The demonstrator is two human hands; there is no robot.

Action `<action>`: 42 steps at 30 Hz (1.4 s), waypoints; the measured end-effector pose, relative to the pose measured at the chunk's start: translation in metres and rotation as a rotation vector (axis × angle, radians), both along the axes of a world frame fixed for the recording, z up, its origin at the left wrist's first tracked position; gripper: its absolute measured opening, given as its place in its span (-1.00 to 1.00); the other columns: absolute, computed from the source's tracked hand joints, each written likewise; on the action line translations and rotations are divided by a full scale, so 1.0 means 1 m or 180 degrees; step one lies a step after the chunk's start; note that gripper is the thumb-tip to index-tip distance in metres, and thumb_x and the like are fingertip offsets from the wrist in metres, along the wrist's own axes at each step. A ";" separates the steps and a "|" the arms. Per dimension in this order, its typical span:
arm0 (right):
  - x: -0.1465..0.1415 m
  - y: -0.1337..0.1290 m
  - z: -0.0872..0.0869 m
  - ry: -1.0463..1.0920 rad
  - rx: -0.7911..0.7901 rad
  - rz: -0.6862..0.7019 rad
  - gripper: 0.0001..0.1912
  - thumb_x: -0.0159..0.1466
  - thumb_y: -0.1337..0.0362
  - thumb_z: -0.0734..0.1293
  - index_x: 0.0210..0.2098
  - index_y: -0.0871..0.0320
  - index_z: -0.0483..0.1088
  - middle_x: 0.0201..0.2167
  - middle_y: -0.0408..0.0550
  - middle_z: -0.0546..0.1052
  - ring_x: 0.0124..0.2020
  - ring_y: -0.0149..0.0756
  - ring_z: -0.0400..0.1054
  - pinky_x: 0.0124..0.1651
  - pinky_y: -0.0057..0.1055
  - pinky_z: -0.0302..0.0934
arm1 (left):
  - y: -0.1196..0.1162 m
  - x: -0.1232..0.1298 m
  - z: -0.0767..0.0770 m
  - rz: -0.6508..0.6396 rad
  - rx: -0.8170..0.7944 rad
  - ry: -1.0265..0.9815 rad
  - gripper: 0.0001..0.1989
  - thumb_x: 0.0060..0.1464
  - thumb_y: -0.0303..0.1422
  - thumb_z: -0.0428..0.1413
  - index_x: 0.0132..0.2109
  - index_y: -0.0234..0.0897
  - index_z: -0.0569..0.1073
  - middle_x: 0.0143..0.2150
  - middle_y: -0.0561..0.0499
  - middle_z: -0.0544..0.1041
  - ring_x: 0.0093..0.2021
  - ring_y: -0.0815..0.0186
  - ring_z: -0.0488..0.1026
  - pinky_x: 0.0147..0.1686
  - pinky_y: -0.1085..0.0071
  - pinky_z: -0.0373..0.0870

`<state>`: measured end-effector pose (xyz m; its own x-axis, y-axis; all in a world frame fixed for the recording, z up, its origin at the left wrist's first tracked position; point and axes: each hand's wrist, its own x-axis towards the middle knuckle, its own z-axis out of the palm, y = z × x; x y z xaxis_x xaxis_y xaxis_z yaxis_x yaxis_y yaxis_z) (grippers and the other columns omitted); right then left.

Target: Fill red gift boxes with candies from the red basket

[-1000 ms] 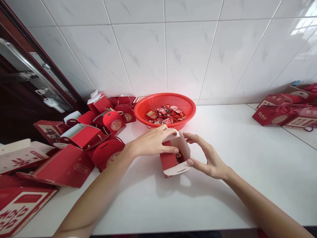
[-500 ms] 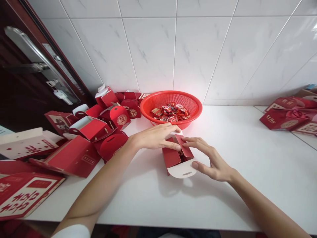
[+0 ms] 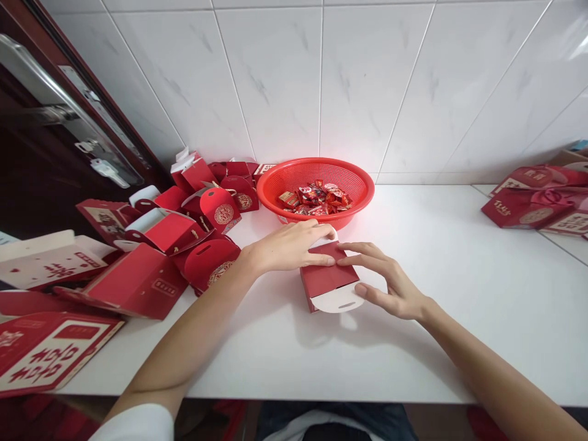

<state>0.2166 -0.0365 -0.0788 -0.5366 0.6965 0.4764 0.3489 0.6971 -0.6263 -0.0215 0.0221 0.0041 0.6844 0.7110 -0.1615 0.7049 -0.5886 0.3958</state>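
A small red gift box (image 3: 328, 277) sits on the white counter in front of me. Its two red top flaps lie folded down, and a white-backed handle flap (image 3: 339, 300) leans outward on the near side. My left hand (image 3: 298, 245) rests on the far left part, thumb flat on the top and fingers at the far white flap. With fingertips on the top and thumb at the near white flap, my right hand (image 3: 383, 278) has its fingers apart. Just beyond stands a red plastic colander (image 3: 316, 168) holding wrapped candies (image 3: 316, 199).
Several red gift boxes (image 3: 138, 275) crowd the counter (image 3: 257, 343) on the left. More boxes with a pink ribbon (image 3: 528, 208) stand at the far right. A tiled wall (image 3: 358, 92) is behind, and a dark door with keys (image 3: 108, 171) at the left.
The box's red top flaps, raised with a gap between them before, are now pressed flat and cover the opening. The view has tilted slightly downward.
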 end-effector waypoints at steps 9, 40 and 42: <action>-0.006 -0.003 -0.001 0.0549 0.0130 -0.0295 -0.72 0.40 0.08 0.34 0.03 0.02 0.48 0.07 0.09 0.56 0.07 -0.06 0.46 0.08 -0.07 0.38 | -0.012 0.010 -0.005 0.0418 0.0567 0.0481 -0.58 0.34 -0.04 -0.01 0.16 -0.19 0.39 0.09 -0.15 0.49 0.01 0.01 0.49 -0.11 0.24 0.36; -0.024 0.003 -0.027 0.0812 -0.0558 -0.0980 -0.67 0.40 0.01 0.30 0.02 0.09 0.38 -0.06 0.05 0.59 -0.09 -0.15 0.51 -0.01 -0.19 0.43 | -0.006 -0.003 -0.006 0.0074 -0.0155 -0.0197 -0.59 0.20 -0.26 0.09 0.17 -0.10 0.51 0.04 -0.03 0.57 -0.03 0.17 0.52 -0.03 0.33 0.40; -0.024 0.004 -0.027 0.0842 -0.0539 -0.0998 -0.68 0.41 0.02 0.28 0.01 0.09 0.38 -0.05 0.06 0.58 -0.07 -0.15 0.51 0.01 -0.18 0.43 | -0.012 0.001 -0.005 0.0122 -0.0086 -0.0170 -0.63 0.20 -0.28 0.09 0.13 -0.12 0.52 0.03 -0.03 0.58 -0.02 0.16 0.53 -0.01 0.31 0.40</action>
